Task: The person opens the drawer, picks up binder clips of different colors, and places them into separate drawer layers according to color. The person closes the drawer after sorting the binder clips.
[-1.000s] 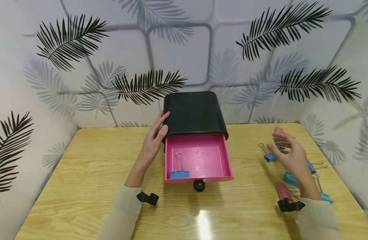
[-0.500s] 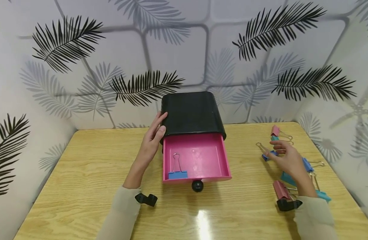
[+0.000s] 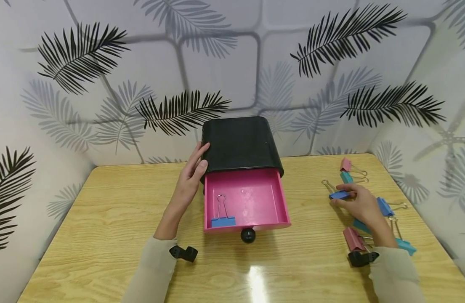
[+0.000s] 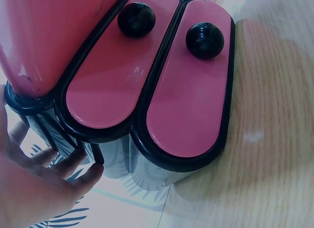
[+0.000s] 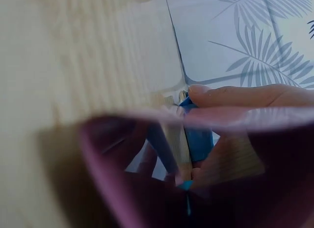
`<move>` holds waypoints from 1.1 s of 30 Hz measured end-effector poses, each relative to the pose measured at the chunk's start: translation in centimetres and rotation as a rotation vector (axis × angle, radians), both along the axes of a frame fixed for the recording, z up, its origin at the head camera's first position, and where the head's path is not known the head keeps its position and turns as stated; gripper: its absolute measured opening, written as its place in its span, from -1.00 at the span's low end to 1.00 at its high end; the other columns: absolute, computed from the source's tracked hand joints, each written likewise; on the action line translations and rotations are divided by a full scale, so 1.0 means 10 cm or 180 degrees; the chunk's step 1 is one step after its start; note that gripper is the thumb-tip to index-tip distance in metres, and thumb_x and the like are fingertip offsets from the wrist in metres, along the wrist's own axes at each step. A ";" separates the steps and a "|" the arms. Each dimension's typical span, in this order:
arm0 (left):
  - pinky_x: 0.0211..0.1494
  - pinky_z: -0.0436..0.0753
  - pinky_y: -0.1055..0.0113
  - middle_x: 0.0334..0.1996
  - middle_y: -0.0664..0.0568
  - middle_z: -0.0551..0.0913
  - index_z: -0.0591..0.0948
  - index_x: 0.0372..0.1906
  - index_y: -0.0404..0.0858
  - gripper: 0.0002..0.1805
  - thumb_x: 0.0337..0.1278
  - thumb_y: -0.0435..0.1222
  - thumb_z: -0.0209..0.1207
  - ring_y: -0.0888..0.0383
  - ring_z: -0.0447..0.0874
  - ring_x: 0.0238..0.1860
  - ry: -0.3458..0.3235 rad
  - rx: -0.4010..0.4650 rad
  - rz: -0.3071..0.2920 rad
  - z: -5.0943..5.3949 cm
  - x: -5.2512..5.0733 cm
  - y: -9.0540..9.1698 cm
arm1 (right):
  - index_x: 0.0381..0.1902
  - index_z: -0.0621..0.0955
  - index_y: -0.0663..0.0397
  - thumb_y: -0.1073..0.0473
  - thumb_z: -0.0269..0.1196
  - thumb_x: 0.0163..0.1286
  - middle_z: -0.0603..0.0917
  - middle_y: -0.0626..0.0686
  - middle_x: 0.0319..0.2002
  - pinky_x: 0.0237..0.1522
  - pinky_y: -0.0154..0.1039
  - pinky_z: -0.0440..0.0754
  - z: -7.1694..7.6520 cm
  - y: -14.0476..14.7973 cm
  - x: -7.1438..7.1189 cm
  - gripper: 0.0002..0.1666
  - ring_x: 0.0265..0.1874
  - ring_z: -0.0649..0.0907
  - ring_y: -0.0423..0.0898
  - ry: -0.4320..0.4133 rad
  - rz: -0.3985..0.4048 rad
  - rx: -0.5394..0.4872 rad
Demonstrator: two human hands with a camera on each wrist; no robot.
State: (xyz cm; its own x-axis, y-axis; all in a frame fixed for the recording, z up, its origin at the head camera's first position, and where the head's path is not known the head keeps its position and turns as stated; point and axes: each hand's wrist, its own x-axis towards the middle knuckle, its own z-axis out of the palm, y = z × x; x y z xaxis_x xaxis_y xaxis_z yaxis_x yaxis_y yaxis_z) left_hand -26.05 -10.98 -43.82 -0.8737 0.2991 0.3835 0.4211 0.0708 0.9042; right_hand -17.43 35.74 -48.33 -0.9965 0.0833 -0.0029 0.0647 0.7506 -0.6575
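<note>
A black drawer unit [image 3: 240, 143] stands against the wall with its top pink drawer [image 3: 259, 198] pulled out. Inside that drawer, at the front left corner, lies a blue binder clip [image 3: 223, 221]. My left hand [image 3: 187, 181] rests on the unit's left side, fingers along it; the left wrist view has the same hand [image 4: 44, 174] beside two closed pink drawers [image 4: 191, 100]. On the right of the table, my right hand [image 3: 359, 204] pinches another blue binder clip [image 3: 339, 195] between thumb and fingers. The right wrist view also catches this clip [image 5: 198, 137], partly hidden.
Near the right hand lie several more binder clips: pink [image 3: 345, 164] and teal [image 3: 346, 177] behind it, blue [image 3: 384, 206] to its right, pink [image 3: 354, 239] in front. A blurred pink surface [image 5: 113, 179] fills the lower right wrist view.
My right hand has let go of a pink binder clip at the back right, come toward the front, and taken hold of a blue one. The left hand stays on the drawer unit.
</note>
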 end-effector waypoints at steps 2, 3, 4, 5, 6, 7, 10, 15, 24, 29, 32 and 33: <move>0.55 0.18 -0.11 0.66 0.04 -0.03 0.28 0.60 0.02 -0.44 0.61 -0.21 -0.08 0.04 -0.02 0.62 0.0008 0.0007 -0.0004 0.00 0.00 0.00 | 0.20 0.61 0.35 0.05 0.44 0.35 0.68 0.32 -0.10 -0.31 -0.14 0.46 -0.01 0.00 0.00 -0.39 -0.24 0.60 0.08 -0.0023 -0.0012 -0.0010; 0.55 0.17 -0.11 0.66 0.03 -0.03 0.28 0.60 0.01 -0.44 0.61 -0.21 -0.08 0.04 -0.02 0.62 0.0013 0.0006 -0.0004 0.01 0.00 0.00 | 0.19 0.61 0.35 0.04 0.44 0.35 0.67 0.31 -0.12 -0.33 -0.14 0.46 -0.01 0.00 -0.01 -0.40 -0.26 0.58 0.06 -0.0036 -0.0017 -0.0015; 0.55 0.17 -0.12 0.66 0.04 -0.03 0.28 0.60 0.00 -0.44 0.61 -0.22 -0.08 0.03 -0.03 0.62 0.0022 0.0010 -0.0009 0.01 0.00 0.00 | 0.19 0.62 0.34 0.04 0.44 0.35 0.67 0.29 -0.13 -0.34 -0.14 0.45 -0.01 0.00 -0.01 -0.40 -0.29 0.57 0.04 -0.0045 -0.0021 -0.0016; 0.55 0.17 -0.11 0.66 0.05 -0.03 0.28 0.60 0.01 -0.44 0.61 -0.22 -0.08 0.04 -0.03 0.62 0.0019 0.0003 -0.0003 0.01 0.00 0.00 | 0.18 0.62 0.34 0.03 0.45 0.35 0.67 0.28 -0.14 -0.35 -0.14 0.44 -0.02 0.00 -0.01 -0.40 -0.31 0.55 0.03 -0.0054 -0.0028 -0.0020; 0.55 0.18 -0.12 0.66 0.04 -0.03 0.28 0.61 0.01 -0.43 0.61 -0.22 -0.08 0.05 -0.03 0.62 0.0022 0.0000 -0.0003 0.01 0.01 0.00 | 0.18 0.63 0.34 0.03 0.45 0.35 0.68 0.27 -0.14 -0.36 -0.15 0.43 -0.02 0.00 -0.01 -0.40 -0.32 0.55 0.02 -0.0063 -0.0036 -0.0025; 0.55 0.18 -0.12 0.66 0.04 -0.03 0.28 0.61 0.00 -0.43 0.61 -0.22 -0.08 0.05 -0.03 0.62 0.0028 0.0001 -0.0004 0.01 0.01 0.00 | 0.18 0.63 0.34 0.03 0.45 0.35 0.68 0.27 -0.15 -0.37 -0.15 0.44 -0.02 0.01 -0.01 -0.40 -0.32 0.55 0.02 -0.0061 -0.0044 -0.0028; 0.55 0.18 -0.12 0.66 0.04 -0.03 0.28 0.61 0.00 -0.43 0.61 -0.20 -0.07 0.05 -0.04 0.62 0.0032 0.0002 -0.0010 0.00 0.00 0.00 | 0.16 0.64 0.33 0.01 0.45 0.34 0.69 0.28 -0.13 -0.36 -0.16 0.46 -0.03 0.00 -0.01 -0.41 -0.28 0.58 0.04 -0.0059 -0.0055 -0.0041; 0.55 0.18 -0.12 0.66 0.02 -0.03 0.28 0.61 0.02 -0.43 0.60 -0.19 -0.07 0.09 -0.04 0.62 0.0023 -0.0012 -0.0004 0.00 0.00 0.02 | 0.11 0.67 0.29 -0.03 0.46 0.33 0.70 0.32 -0.04 -0.35 -0.19 0.52 0.00 -0.01 -0.01 -0.43 -0.22 0.63 0.04 0.0008 -0.0076 -0.0082; 0.55 0.17 -0.14 0.66 0.00 -0.04 0.28 0.61 0.02 -0.43 0.61 -0.16 -0.06 0.06 -0.05 0.62 0.0019 0.0009 -0.0020 0.00 0.01 0.02 | -0.08 0.74 0.21 -0.11 0.48 0.29 0.68 0.29 0.05 -0.33 -0.31 0.63 0.18 -0.09 0.06 -0.50 -0.05 0.74 0.16 0.0302 -0.0271 -0.0299; 0.55 0.17 -0.12 0.66 0.03 -0.03 0.28 0.60 0.04 -0.44 0.61 -0.17 -0.07 0.06 -0.04 0.62 0.0014 0.0010 -0.0027 0.00 0.00 0.02 | -0.10 0.76 0.17 -0.09 0.51 0.26 0.70 0.15 0.00 -0.29 -0.44 0.60 0.33 -0.16 0.08 -0.54 -0.17 0.68 -0.36 0.0555 -0.0302 -0.0420; 0.55 0.18 -0.10 0.66 0.08 -0.03 0.28 0.60 0.06 -0.44 0.61 -0.20 -0.08 0.09 -0.03 0.62 0.0010 0.0015 -0.0024 0.00 0.00 0.01 | -0.12 0.75 0.17 -0.05 0.51 0.26 0.69 0.07 -0.06 -0.29 -0.46 0.58 0.42 -0.20 0.10 -0.57 -0.14 0.70 -0.29 0.0698 -0.0308 -0.0478; 0.55 0.18 -0.09 0.65 0.09 -0.03 0.28 0.60 0.06 -0.44 0.61 -0.21 -0.08 0.10 -0.03 0.61 0.0008 0.0019 -0.0024 0.00 0.00 0.01 | -0.13 0.75 0.16 -0.04 0.51 0.26 0.68 0.04 -0.07 -0.29 -0.46 0.57 0.45 -0.22 0.11 -0.59 -0.12 0.71 -0.23 0.0745 -0.0316 -0.0484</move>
